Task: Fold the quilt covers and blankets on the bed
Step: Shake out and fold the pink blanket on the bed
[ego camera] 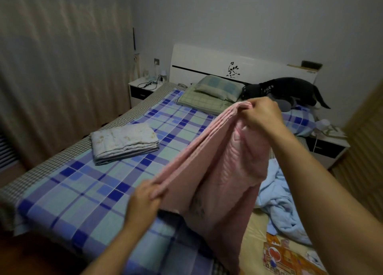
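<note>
A pink blanket [217, 171] hangs doubled over the bed, stretched between both hands. My left hand [145, 198] pinches its near lower edge. My right hand [261, 117] grips the bunched far edge, held higher up. The rest of the blanket drapes down to the mattress. A white folded quilt [124, 142] lies flat on the blue plaid sheet [83, 191] at the left. A crumpled light blue cover [281, 204] lies at the right, partly hidden behind my right forearm.
A green plaid pillow [215, 90] and a black plush animal [284, 90] lie by the white headboard [207, 61]. Nightstands stand at both sides [143, 88] [327, 144]. A curtain [62, 67] covers the left wall. A yellow cartoon-print sheet [290, 254] lies near right.
</note>
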The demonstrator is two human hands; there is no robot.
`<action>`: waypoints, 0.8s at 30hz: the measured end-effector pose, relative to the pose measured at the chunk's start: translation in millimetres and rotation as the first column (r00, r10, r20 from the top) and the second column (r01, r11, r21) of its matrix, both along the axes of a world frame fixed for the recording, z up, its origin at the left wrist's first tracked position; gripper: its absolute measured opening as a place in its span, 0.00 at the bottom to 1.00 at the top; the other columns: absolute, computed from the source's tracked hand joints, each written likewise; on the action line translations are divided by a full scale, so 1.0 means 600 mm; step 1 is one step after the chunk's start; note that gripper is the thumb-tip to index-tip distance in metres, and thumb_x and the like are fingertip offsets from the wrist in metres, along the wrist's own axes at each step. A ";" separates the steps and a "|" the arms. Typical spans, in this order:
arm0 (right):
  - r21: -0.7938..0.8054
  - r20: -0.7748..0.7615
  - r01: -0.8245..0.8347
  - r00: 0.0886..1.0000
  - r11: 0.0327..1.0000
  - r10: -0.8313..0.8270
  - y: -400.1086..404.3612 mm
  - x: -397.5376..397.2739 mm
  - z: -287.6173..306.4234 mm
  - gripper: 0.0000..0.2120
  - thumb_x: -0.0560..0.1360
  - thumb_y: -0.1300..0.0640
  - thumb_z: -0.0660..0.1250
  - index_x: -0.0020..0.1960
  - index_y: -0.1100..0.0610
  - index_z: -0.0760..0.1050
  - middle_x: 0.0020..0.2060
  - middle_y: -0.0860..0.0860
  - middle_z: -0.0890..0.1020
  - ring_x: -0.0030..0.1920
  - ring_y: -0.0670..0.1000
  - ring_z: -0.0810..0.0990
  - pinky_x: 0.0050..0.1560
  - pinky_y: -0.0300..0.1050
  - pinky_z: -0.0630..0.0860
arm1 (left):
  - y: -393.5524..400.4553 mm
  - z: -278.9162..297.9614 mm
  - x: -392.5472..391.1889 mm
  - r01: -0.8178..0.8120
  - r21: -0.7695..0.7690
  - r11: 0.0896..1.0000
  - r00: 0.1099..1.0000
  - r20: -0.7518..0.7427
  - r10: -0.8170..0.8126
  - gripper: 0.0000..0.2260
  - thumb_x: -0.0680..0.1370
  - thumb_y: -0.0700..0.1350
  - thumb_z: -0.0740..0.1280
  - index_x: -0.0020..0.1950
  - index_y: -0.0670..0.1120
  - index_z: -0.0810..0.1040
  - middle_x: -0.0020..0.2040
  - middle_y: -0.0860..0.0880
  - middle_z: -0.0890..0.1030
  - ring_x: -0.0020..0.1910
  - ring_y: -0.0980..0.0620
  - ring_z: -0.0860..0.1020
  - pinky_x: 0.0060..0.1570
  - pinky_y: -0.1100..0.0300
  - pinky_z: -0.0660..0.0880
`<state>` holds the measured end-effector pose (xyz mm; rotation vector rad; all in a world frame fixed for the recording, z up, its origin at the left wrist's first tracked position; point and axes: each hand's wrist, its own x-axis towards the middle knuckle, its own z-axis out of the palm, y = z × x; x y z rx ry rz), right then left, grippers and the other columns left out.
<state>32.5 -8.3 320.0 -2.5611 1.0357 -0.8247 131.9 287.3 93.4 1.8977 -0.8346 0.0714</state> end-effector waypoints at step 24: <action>0.108 -0.408 -0.149 0.895 0.983 0.181 0.082 -0.102 -0.367 0.05 0.75 0.49 0.66 0.49 0.43 0.80 0.45 0.49 0.86 0.48 0.56 0.83 0.40 0.45 0.71 | 0.145 0.047 0.228 0.238 0.121 0.964 0.955 -0.208 -0.210 0.18 0.70 0.48 0.79 0.34 0.43 0.71 0.29 0.53 0.71 0.30 0.60 0.68 0.32 0.63 0.66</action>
